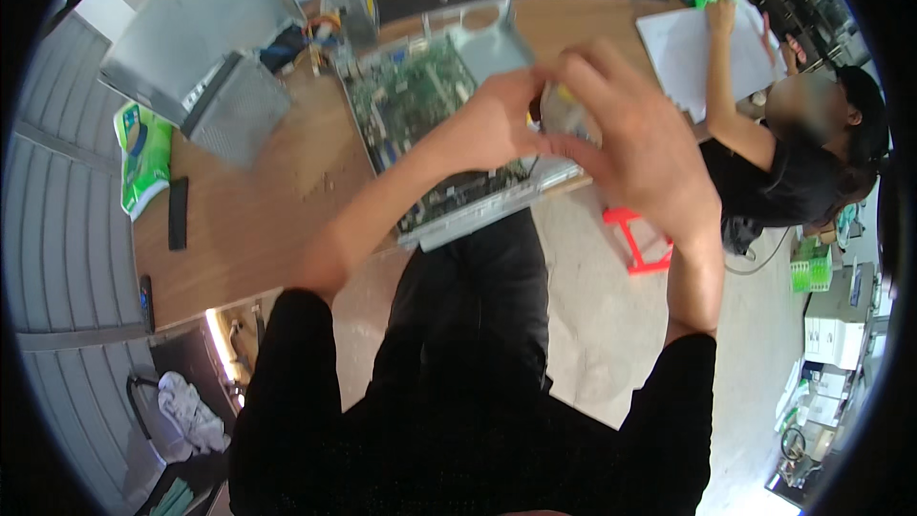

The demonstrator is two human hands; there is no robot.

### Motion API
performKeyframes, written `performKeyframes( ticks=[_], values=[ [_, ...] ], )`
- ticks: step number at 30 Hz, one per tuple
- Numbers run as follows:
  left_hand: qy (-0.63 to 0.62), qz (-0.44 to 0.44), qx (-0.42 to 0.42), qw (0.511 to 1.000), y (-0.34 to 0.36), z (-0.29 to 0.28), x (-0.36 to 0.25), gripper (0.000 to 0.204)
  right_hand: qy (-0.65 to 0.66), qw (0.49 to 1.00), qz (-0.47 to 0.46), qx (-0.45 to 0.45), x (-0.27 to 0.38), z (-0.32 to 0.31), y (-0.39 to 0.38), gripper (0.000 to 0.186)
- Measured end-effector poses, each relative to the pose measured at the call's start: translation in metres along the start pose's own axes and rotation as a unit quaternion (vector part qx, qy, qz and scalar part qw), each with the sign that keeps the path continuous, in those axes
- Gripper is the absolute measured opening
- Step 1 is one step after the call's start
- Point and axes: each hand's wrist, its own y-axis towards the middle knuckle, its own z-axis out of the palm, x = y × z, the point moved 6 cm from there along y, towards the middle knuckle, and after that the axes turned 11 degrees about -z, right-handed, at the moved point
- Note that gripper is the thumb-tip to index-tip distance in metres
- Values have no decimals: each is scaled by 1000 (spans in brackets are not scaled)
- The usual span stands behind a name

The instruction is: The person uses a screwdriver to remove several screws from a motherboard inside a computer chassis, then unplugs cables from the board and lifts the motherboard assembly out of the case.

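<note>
Both my left hand [501, 115] and my right hand [635, 129] curl around a pale, round, see-through object [565, 115], with a bit of yellow on it. Fingers cover much of it, so its exact kind does not show. They hold it above the right part of an open computer case [497, 205], a flat metal tray near the table's front edge. Inside the case lies a green circuit board [411, 86], partly hidden by my left forearm.
On the left stand a metal cover [205, 29], a perforated metal box [239, 110] and a green-and-white packet [145, 158]. A power supply with wires [351, 5] sits behind. At right, a person in black works beside white paper [673, 53]; a red stool [635, 244] stands below.
</note>
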Motion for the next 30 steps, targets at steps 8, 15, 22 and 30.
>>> performKeyframes(
  ticks=[8,15,22,30],
  values=[
    [-159,8,41,986,3,1,4,67,139,990,-12,-17,-13,8,-15,50],
    [-158,-35,131,978,7,8,7,51,-38,963,110,-245,5,5,24,35],
    [-74,32,55,995,7,10,6,49,60,995,-51,-64,-31,17,-2,61],
    [-148,42,72,985,14,18,14,37,203,976,9,-78,-49,23,-12,69]
  ],
)
